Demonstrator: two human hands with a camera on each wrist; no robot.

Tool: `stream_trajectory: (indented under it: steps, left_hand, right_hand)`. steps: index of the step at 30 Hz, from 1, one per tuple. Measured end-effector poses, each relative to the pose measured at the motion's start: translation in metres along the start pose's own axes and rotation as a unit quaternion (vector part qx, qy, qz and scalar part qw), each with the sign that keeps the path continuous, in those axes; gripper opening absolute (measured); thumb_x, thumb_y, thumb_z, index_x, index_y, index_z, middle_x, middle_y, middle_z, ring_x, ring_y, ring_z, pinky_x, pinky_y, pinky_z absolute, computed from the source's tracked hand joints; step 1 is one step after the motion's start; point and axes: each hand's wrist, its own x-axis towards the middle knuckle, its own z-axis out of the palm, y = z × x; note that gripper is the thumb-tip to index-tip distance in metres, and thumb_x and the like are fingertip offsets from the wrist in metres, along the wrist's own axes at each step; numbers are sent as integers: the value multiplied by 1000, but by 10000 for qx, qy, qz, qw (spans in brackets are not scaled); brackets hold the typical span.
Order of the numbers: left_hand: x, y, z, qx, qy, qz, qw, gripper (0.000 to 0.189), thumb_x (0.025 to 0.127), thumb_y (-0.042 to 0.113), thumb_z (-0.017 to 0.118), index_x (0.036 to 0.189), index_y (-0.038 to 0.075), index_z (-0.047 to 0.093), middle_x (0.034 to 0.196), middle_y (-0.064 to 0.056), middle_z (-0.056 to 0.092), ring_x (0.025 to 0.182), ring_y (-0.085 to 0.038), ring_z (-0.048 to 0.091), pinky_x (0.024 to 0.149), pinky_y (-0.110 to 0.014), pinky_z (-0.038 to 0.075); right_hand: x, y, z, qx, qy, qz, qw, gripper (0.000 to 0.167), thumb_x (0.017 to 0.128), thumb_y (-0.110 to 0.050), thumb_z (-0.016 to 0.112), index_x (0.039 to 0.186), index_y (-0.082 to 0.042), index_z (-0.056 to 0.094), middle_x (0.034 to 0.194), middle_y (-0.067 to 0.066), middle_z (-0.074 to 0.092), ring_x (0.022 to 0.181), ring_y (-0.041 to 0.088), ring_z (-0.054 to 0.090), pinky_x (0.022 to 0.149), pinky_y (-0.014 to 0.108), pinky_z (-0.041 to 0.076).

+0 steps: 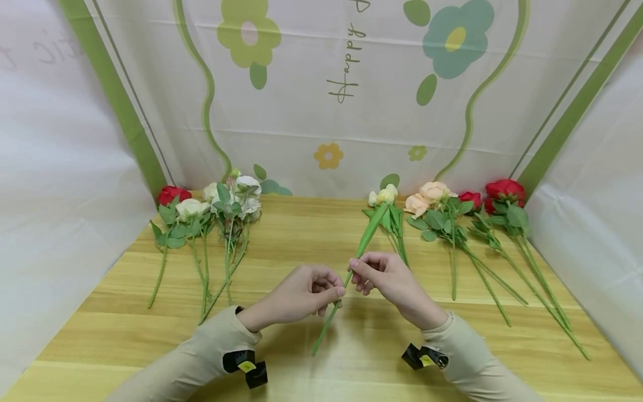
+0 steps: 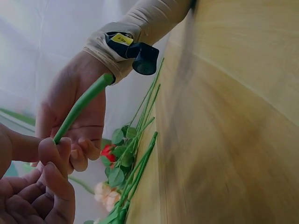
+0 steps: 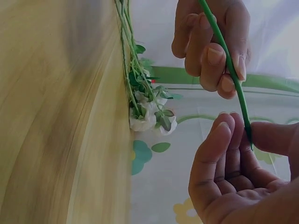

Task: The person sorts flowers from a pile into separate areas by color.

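Observation:
Both hands pinch the green stem [image 1: 329, 326] of a long-leaved flower, likely a tulip, over the middle of the table. My left hand [image 1: 313, 290] has thumb and fingertips on the lower stem, whose cut end sticks out below. Higher up, just under the long leaf [image 1: 372, 229], my right hand [image 1: 387, 279] pinches the same stem. The pale yellow bloom [image 1: 386, 195] at its upper end overlaps other tulips lying behind. In the right wrist view, the stem [image 3: 226, 49] runs slanting from one hand to the other.
To the left lie a red rose [image 1: 173, 195], cream roses [image 1: 192, 209] and white flowers [image 1: 248, 192]. Behind the right hand are tulips [image 1: 397, 223], then peach roses [image 1: 433, 192] and red roses [image 1: 504, 192]. A printed cloth [image 1: 301, 111] hangs behind the wooden table [image 1: 291, 234].

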Motion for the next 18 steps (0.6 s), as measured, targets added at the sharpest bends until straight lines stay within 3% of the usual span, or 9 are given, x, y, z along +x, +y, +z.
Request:
stream_trajectory:
  steps: [11, 18]
  left_hand:
    - [1, -1, 0, 78, -222, -88, 9997, 12, 100, 18, 61, 99, 7, 67, 82, -4, 69, 57, -18, 61, 52, -33, 52]
    - [0, 0, -5, 195, -247, -99, 9995, 10, 101, 18, 58, 99, 12, 67, 85, -6, 70, 61, -24, 63, 54, -38, 54]
  right_hand:
    - [-1, 2, 0, -107, -132, -139, 9998, 31, 100, -27, 61, 91, 2, 65, 81, 19, 63, 73, 26, 61, 66, 37, 54]
    - [9, 8, -15, -853, 42, -174, 9962, 29, 100, -21, 61, 84, 3, 64, 76, 18, 62, 66, 25, 60, 60, 35, 53]
